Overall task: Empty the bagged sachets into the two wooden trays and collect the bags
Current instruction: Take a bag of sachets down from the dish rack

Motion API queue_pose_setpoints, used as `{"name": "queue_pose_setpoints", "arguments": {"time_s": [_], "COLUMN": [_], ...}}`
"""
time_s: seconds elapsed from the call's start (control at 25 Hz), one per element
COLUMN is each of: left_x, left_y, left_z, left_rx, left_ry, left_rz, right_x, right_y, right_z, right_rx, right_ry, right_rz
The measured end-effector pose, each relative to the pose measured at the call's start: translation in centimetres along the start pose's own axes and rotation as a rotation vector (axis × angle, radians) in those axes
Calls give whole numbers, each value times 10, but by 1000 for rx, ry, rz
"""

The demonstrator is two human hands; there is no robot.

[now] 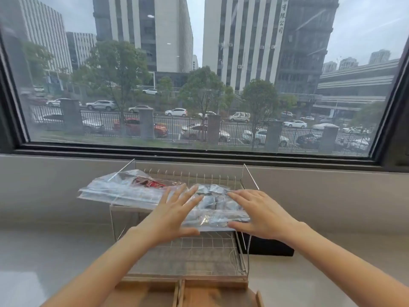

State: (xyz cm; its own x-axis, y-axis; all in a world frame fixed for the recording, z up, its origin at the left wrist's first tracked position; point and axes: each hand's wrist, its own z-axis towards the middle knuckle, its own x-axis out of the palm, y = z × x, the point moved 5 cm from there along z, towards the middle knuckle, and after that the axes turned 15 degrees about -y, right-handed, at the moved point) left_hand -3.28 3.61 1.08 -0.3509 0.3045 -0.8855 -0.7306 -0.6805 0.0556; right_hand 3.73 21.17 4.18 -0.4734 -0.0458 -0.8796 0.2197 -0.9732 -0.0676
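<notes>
Two clear plastic bags of sachets lie on the top shelf of a wire rack point(242, 175). The right bag point(215, 208) holds silvery-blue sachets; the left bag point(124, 189) shows red sachets at its back. My left hand point(174, 214) lies flat with spread fingers at the right bag's left edge. My right hand point(261, 214) has its fingers on top of that bag's right side and its thumb at the front edge. Two wooden trays, left point(146, 291) and right point(221, 293), sit side by side below the rack, partly cut off by the frame.
The rack's lower wire shelf point(199, 258) is bare. A black block point(267, 244) sits behind the rack on the right. The rack stands on a pale windowsill counter point(44, 262) below a large window point(199, 74).
</notes>
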Motion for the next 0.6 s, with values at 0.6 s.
{"name": "queue_pose_setpoints", "arguments": {"time_s": [0.6], "left_x": [9], "left_y": [2], "left_z": [-4], "left_rx": [7], "left_ry": [-334], "left_rz": [53], "right_x": [33], "right_y": [-33], "right_z": [-9], "right_rx": [115], "right_ry": [-240], "right_rz": [15]}}
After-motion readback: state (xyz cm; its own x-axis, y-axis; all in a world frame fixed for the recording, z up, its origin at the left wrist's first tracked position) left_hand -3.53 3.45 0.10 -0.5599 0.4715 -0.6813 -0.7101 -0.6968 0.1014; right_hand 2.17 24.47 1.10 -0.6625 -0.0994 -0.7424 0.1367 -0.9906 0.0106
